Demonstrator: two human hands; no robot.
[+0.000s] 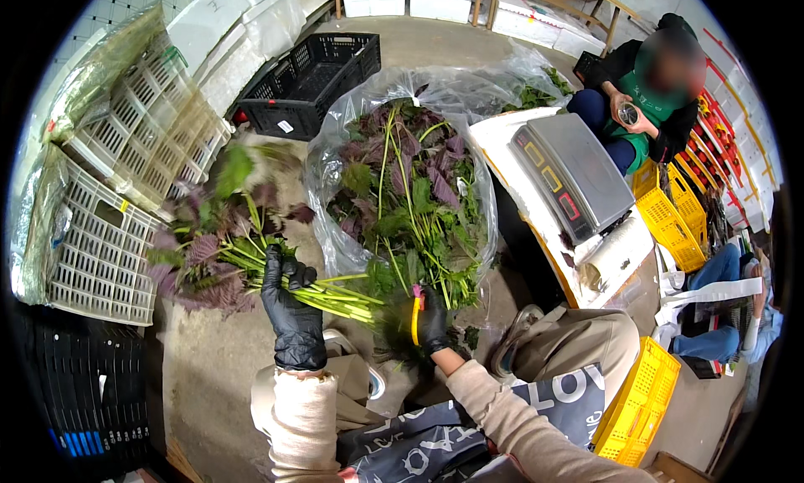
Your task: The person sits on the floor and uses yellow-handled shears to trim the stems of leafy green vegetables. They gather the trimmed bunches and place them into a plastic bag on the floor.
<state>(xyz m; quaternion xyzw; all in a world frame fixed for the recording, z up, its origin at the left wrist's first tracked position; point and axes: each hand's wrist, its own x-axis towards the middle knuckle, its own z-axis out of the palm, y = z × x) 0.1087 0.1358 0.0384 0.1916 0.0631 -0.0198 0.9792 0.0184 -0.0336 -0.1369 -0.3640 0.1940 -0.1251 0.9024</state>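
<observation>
My left hand (291, 316), in a black glove, grips a bunch of leafy purple-and-green stems (217, 260) that look like perilla. Its leaves point left, and the cut stem ends fan out to the right. My right hand (433, 325), also gloved in black, holds a slim tool with a yellow and pink handle (415, 320) beside those stem ends. Blur and dark greenery below it hide the tool's working end. Just beyond both hands, a clear plastic bag (323, 200) lies open, heaped with more of the same leafy stems (408, 188).
A digital scale (571, 175) sits on a white foam board (496, 134) at right. Past it, a seated person (653, 106) holds a small round object. Black (282, 109), white (100, 244) and yellow crates (637, 407) stand around. Stacked black crates (88, 382) are lower left.
</observation>
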